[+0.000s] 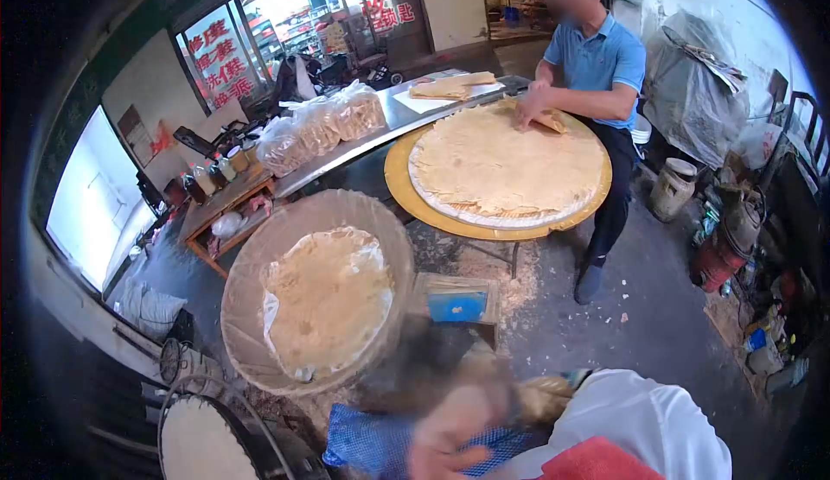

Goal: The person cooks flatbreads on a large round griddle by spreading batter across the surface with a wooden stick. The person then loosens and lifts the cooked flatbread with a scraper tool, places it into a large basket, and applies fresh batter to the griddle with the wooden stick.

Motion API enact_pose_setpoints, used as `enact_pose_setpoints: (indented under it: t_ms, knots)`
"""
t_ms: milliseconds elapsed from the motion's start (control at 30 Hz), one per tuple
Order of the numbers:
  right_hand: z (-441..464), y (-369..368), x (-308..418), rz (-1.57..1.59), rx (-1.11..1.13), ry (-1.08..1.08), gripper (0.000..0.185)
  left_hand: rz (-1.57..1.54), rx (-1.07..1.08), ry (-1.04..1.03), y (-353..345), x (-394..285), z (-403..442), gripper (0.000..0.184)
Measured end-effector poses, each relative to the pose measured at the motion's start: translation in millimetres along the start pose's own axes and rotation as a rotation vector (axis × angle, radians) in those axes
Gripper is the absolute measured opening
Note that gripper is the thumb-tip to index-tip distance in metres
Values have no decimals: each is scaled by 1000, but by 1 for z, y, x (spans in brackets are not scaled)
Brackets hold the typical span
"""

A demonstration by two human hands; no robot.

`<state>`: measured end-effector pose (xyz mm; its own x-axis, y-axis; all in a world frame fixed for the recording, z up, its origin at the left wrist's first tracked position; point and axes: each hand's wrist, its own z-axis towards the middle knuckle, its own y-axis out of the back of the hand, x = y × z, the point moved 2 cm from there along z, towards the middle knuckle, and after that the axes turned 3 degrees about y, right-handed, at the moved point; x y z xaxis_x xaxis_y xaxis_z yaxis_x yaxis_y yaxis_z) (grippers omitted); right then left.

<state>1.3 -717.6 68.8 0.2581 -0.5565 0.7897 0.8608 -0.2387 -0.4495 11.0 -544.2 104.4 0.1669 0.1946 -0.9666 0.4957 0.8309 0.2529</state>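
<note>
Low in the head view, my left hand is smeared by motion, its fingers seemingly apart. It is over a blue woven sheet, and I see nothing held in it. Beside it, at the end of a white sleeve, a tan shape seems to be my right hand; its fingers cannot be made out. A dark smear lies above my left hand, its kind too blurred to tell. Beyond is a large round basket lined with clear plastic, with a tan crumbly layer on white cloth inside.
A person in a blue shirt works at a round board bearing a wide tan sheet. Bagged pieces line a long metal table. A blue-topped box stands beside the basket. A handled container is at lower left.
</note>
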Motion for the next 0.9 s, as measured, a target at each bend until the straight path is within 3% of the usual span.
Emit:
enact_pose_setpoints:
  t_ms: [133, 233, 367, 400, 433, 500, 567, 600, 667, 700, 733, 767, 800, 833, 900]
  knots:
    - [-15, -75, 86, -650, 426, 339, 46, 4, 6, 4, 1, -1, -18, 36]
    - [8, -101, 96, -744, 707, 628, 38, 9, -18, 2, 4, -6, -40, 37]
    - [10, -68, 106, -652, 708, 543, 21, -3, -96, 83, 19, -9, -84, 38]
    - [7, -58, 109, -776, 578, 616, 21, -10, -122, 120, 25, -9, -95, 38]
    - [6, -48, 115, -942, 646, 446, 24, -23, -149, 163, 33, -10, -107, 39]
    - [-9, -20, 86, -522, 370, 108, 29, -69, -209, 284, 50, -15, -134, 39]
    - [-24, 27, 20, -75, -210, -107, 41, -117, -276, 465, 66, -16, -166, 40]
    - [-23, 49, 8, -228, -444, -180, 48, -123, -314, 530, 72, -12, -176, 40]
    - [-57, 108, -10, -1290, -816, -517, 54, 11, -376, 497, 67, 60, -202, 38]
    - [-70, 120, 2, -1608, -906, -650, 52, 126, -410, 444, 63, 111, -214, 36]
    - [-86, 142, 9, -1727, -943, -673, 55, 242, -449, 397, 59, 163, -226, 34]
    - [-93, 144, 22, -1753, -1083, -600, 63, 578, -373, 420, 44, 153, -214, 30]
    - [-129, 180, 3, -1750, -1202, -750, 79, 530, -258, 424, 37, 158, -210, 31]
    - [-128, 176, 19, -1759, -1267, -969, 94, 461, -359, 517, 17, 138, -197, 33]
    - [-172, 209, -4, -1787, -1273, -1108, 107, 571, -265, 535, 5, 130, -174, 35]
